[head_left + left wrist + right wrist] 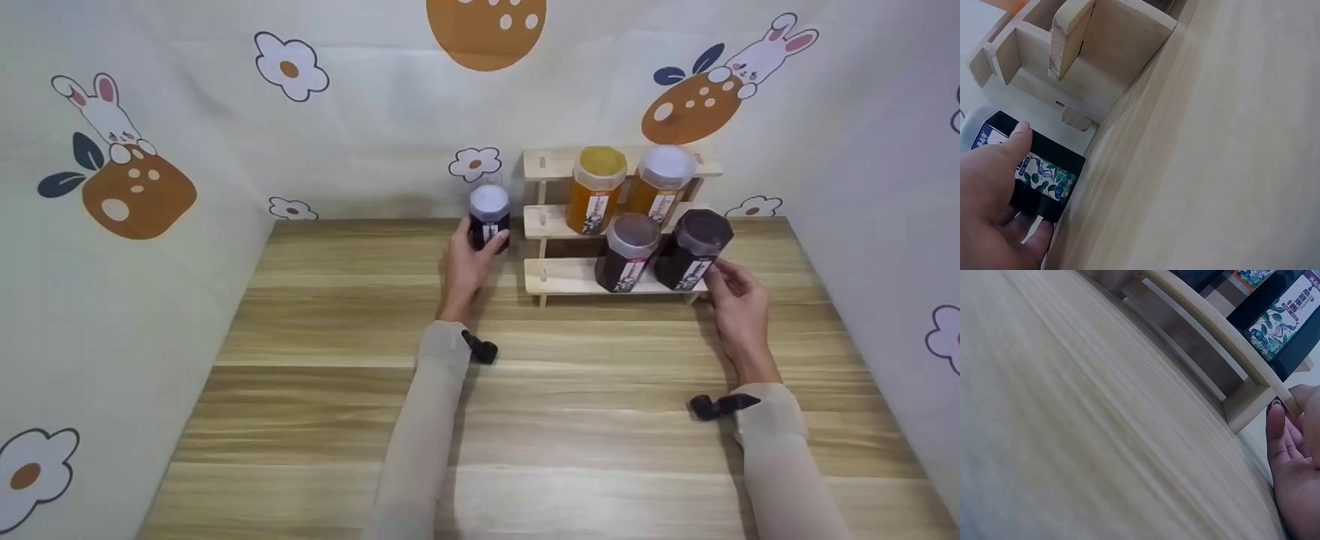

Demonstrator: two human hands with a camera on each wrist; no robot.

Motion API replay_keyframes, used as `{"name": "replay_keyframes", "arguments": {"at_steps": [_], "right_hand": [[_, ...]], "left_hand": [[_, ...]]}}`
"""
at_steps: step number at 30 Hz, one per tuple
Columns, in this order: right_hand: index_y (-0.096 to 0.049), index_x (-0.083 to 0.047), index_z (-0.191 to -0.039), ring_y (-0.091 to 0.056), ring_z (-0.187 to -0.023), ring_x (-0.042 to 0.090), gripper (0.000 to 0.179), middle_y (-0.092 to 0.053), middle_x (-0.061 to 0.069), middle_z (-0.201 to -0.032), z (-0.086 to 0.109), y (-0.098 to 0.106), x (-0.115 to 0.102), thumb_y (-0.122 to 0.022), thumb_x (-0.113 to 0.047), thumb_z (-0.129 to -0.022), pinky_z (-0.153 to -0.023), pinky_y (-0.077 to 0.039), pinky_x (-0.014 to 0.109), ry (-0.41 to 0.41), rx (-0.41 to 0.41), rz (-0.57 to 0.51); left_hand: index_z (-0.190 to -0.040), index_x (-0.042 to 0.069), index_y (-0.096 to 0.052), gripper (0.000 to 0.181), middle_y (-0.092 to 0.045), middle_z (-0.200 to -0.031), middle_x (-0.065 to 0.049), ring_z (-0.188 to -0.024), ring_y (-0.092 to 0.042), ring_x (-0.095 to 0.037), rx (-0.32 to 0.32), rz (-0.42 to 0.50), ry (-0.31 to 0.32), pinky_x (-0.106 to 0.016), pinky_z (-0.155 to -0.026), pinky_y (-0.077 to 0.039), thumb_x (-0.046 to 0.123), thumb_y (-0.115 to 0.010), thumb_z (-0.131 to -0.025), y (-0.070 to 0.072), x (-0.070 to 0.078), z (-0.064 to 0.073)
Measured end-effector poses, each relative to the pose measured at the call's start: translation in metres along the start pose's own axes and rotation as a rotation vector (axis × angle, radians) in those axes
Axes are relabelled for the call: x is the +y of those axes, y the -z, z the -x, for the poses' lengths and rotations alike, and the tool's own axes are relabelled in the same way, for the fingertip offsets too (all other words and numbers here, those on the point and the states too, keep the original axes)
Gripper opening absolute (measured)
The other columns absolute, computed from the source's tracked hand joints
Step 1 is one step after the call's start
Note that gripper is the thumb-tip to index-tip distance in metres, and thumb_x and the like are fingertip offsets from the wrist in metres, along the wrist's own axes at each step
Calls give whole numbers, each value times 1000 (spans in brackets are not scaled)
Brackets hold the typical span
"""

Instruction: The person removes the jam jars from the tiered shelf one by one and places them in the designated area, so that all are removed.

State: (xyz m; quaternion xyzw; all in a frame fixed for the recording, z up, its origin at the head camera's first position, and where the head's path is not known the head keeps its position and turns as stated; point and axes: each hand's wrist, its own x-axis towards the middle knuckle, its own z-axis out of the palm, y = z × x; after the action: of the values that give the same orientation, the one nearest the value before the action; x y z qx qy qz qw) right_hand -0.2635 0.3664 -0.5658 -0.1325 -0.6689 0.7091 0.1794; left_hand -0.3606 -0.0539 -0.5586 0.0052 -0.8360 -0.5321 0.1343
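Note:
My left hand (469,262) grips a dark jar (1050,146) with a whitish lid and a leafy printed label, thumb on the label side and fingers round the other. This jar is at the back of the table, just left of a three-step wooden rack (559,276). At the rack's right end, my right hand (741,304) pinches the tip of the bottom shelf (1241,354), thumb below it. Close above those fingers stands a dark jar (694,247) on the bottom shelf, beside a second dark jar (630,251).
Two amber jars, one with a yellow-looking lid (598,187) and one with a white lid (664,180), stand on the middle shelf. Behind the wood-grain table (337,412) hangs a patterned cloth wall (375,112), with further cloth walls at both sides.

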Motion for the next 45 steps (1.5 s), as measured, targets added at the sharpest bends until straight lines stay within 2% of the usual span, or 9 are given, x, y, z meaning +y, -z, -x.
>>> {"name": "replay_keyframes", "arguments": {"at_steps": [6, 11, 15, 18, 21, 25, 29, 37, 45], "right_hand": [[-74, -4, -127, -71, -87, 10, 25, -78, -5, -100, 0, 1, 1, -73, -11, -103, -70, -61, 17, -19, 9, -6], [-75, -4, -125, -71, -85, 11, 24, -78, -4, -97, 0, 0, 1, -74, -11, -102, -69, -61, 18, -15, 11, -12], [-75, -5, -125, -71, -85, 11, 24, -77, -2, -96, 0, -1, -1, -75, -13, -102, -70, -61, 18, -10, 8, -3], [-76, -5, -125, -71, -85, 11, 25, -76, -2, -95, -1, -1, -1, -75, -13, -102, -70, -62, 18, -12, 7, -2], [-75, -5, -127, -71, -85, 10, 26, -76, -4, -94, -1, -1, 0, -74, -13, -102, -70, -61, 18, -6, 4, 7], [-74, -3, -129, -70, -86, 9, 28, -77, -4, -95, -1, -1, 0, -73, -13, -103, -69, -61, 17, 15, -8, 18], [-76, -4, -127, -70, -86, 9, 26, -78, -4, -98, -1, 0, 0, -74, -15, -103, -68, -60, 16, 31, -3, 24], [-76, -7, -127, -69, -84, 9, 26, -77, -5, -97, -2, -2, 1, -75, -15, -102, -68, -59, 17, 12, 3, 33], [-76, -7, -128, -70, -87, 9, 28, -78, -6, -100, -2, 2, 1, -76, -18, -103, -70, -59, 16, 0, 5, 48]], "left_hand": [[-162, 14, -48, 89, -61, -155, -14, -143, -59, -28, 11, 5, 11, -44, -123, -47, 53, -85, -91, 1, 13, 1], [-169, 12, -36, 100, -45, -170, -12, -156, -46, -28, 122, 39, -1, -45, -129, -39, 55, -84, -91, 4, 39, 3], [-161, 11, -47, 82, -55, -161, -9, -147, -54, -29, 236, 90, -119, -45, -120, -48, 46, -83, -95, 7, 69, 8], [-150, 10, -57, 63, -64, -148, -7, -136, -60, -27, 259, 154, -236, -45, -114, -53, 38, -81, -98, 6, 88, 15], [-140, 8, -63, 50, -71, -134, -7, -126, -65, -24, 200, 212, -327, -41, -111, -55, 30, -80, -99, -2, 102, 26], [-133, 6, -66, 39, -77, -122, -10, -113, -72, -21, 37, 259, -390, -34, -101, -61, 23, -79, -100, -20, 110, 41], [-131, 7, -67, 38, -78, -119, -9, -108, -75, -20, -99, 251, -404, -31, -98, -63, 25, -79, -100, -39, 109, 54], [-146, 12, -59, 63, -70, -143, -8, -129, -69, -17, -339, 147, -354, -24, -111, -55, 44, -83, -97, -66, 105, 73], [-150, 17, -56, 76, -65, -145, -3, -133, -64, -14, -304, 32, -341, -27, -114, -53, 51, -88, -89, -86, 103, 82]]}}
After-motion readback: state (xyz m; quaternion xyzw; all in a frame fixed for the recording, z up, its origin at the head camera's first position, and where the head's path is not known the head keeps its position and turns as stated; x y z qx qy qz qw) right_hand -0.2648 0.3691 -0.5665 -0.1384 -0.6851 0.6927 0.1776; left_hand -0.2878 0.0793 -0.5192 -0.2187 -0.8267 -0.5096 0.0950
